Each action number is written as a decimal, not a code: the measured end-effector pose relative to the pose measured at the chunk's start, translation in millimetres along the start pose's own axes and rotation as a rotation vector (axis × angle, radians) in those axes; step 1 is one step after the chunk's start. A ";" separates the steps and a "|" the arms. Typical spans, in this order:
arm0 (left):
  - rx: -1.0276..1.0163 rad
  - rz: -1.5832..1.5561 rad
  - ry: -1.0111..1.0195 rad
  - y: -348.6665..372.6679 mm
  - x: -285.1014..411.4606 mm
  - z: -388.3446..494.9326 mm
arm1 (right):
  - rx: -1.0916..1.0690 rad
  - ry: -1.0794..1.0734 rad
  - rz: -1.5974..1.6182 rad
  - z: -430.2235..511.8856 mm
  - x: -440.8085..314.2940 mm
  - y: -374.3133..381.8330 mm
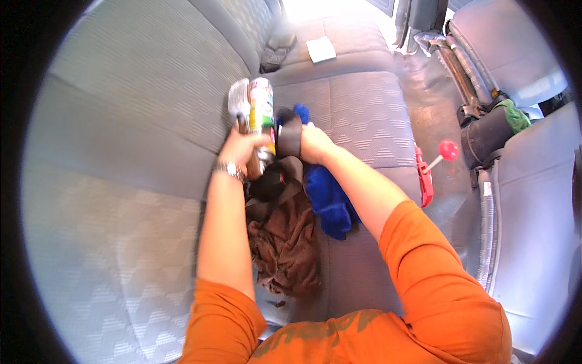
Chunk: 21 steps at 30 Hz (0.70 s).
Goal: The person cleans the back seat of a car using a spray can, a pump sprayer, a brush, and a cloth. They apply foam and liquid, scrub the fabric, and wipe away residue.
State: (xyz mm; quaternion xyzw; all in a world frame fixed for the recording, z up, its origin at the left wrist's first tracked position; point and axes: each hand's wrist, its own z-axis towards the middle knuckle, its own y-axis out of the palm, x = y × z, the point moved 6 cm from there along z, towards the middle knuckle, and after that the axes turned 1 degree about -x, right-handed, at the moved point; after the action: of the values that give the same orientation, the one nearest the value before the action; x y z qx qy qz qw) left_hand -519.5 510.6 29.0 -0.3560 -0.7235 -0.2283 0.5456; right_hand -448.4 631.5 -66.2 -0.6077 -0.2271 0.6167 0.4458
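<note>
Against the seat backrest, my left hand (243, 148) is closed around a spray can (262, 107) with a printed wrap and a brown bottle (241, 98) with a pale label beside it. My right hand (313, 143) grips a dark grey band or strap (289, 136); its exact kind is unclear. Below the can lies a black cap-like item (268, 182), partly hidden by the grey material. A blue cloth (329, 202) hangs or lies under my right forearm. Nearer my body, a crumpled brown cloth (288, 245) rests on the bench seat.
The patterned bench seat (363, 118) runs away from me, with a white paper or pad (321, 49) and a seat-belt buckle (275, 52) farther off. A red device with a ball-topped lever (425, 175) stands at its right edge. Front seats (536, 200) and a green cloth (514, 117) are rightward.
</note>
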 end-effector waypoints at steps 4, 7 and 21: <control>0.172 0.004 0.056 -15.0 -38.1 -115.6 | 0.074 0.037 -0.053 -83.3 -35.7 -36.1; 0.290 0.436 0.154 -17.6 -72.0 -196.5 | 0.177 -0.003 -0.128 -147.5 -58.2 -49.2; 0.429 1.113 0.364 -12.3 -159.1 -349.2 | 0.057 0.104 -0.157 -339.2 -127.7 -141.5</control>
State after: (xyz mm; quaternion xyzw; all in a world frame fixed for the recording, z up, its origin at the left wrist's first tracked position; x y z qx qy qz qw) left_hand -285.9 209.3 -16.8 -0.5175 -0.3544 0.1838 0.7568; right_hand -104.1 507.9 66.3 -0.6064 -0.2330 0.5537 0.5210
